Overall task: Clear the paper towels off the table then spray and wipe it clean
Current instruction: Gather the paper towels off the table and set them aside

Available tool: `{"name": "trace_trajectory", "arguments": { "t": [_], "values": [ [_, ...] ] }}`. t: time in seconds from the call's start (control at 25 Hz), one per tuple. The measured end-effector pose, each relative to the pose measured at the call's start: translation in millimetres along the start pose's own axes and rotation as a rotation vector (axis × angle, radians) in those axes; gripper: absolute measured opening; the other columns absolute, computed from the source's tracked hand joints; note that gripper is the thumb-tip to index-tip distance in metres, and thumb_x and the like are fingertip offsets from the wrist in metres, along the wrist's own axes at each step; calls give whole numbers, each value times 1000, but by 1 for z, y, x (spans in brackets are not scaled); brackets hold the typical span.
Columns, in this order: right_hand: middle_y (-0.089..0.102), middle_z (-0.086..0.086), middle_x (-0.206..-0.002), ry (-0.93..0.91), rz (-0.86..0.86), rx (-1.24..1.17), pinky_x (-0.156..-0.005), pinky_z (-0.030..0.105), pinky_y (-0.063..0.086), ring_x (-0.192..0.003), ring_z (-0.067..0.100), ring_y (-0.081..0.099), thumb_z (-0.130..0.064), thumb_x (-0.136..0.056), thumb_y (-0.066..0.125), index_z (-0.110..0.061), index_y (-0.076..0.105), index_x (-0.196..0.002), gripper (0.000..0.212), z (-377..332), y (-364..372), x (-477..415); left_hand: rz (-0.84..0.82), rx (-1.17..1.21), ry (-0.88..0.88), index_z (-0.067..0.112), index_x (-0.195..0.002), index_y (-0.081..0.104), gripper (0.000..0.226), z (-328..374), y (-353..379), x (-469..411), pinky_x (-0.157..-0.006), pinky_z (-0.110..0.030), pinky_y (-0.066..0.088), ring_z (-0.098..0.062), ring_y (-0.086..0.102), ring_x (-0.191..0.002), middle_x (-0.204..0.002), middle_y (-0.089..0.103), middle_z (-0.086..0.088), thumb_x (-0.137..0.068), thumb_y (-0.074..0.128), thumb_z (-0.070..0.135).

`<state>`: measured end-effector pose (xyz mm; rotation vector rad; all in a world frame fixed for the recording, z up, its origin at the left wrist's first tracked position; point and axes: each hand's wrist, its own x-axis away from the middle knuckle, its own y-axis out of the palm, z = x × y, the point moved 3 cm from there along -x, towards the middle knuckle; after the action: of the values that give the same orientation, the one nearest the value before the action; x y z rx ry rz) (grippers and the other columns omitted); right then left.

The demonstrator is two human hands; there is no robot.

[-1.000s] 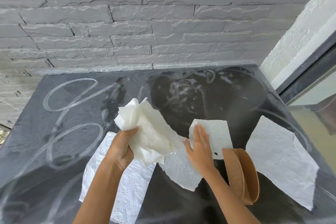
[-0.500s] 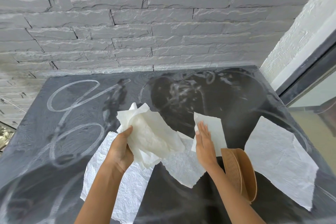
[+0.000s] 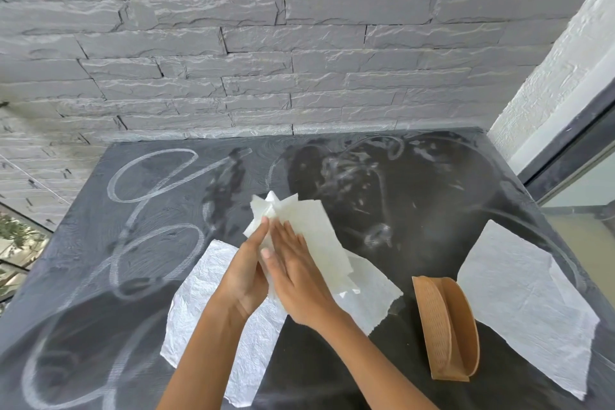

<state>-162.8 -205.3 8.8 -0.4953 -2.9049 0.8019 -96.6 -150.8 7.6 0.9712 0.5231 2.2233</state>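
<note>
Grips a gathered bundle of paper towels [image 3: 322, 230] in the left hand [image 3: 244, 276], fingers curled round its left side, just above the middle of the frame and lifted clear of the worktop [image 3: 416, 196]. Presses against that bundle from the right with the right hand [image 3: 299, 273], palm flat and fingers straight, clasping nothing on its own. Seems meant to flatten the latest sheet onto the stack, so as to carry everything in one hand and free the other for more. Leaves three sheets lying flat: a crinkled sheet [image 3: 199, 306] at lower left beneath the left forearm, a torn sheet [image 3: 376, 296] just below and right of the hands, and a large sheet [image 3: 522, 293] towards the right edge. Looks like the clearing step, partly through; no spray bottle or cloth in view, so spraying and wiping not yet begun. Shares the lower right of the frame with a woven tan holder [image 3: 446, 326], upright between the torn sheet and the large sheet, near both. Shows a dark, slate-like top streaked with white loops and smears [image 3: 149, 176] at the left and a hazy swirl at upper centre, hence the coming wipe. Backs onto a grey stone wall [image 3: 299, 43] across the top of the frame; meets a white textured wall [image 3: 565, 53] and a dark window frame [image 3: 565, 156] at upper right. Gives a glimpse of greenery [image 3: 16, 236] at the far left edge, hinting at a balcony or outdoor corner.
</note>
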Motion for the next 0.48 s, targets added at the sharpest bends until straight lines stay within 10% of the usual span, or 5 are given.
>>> {"name": "trace_trajectory", "arguments": {
  "t": [0.24,0.48],
  "values": [
    [-2,-23,-151,-35,5,56,-108,9,-13,-136,-12,-11,-64,-92,13,-24,9,-149,70,26,5,17,171,-54,101,8,-109,62,24,7,-26,16,-72,-32,54,-20,71,-88,-94,75,-8,-95,43,12],
    [-24,-9,-151,115,-110,736,-112,29,-21,-140,10,-24,-60,-93,10,-18,-15,-145,71,134,5,71,306,-11,92,11,-109,60,22,29,-69,32,-72,-36,49,-22,65,-88,-83,75,-4,-91,48,10]
  ]
}}
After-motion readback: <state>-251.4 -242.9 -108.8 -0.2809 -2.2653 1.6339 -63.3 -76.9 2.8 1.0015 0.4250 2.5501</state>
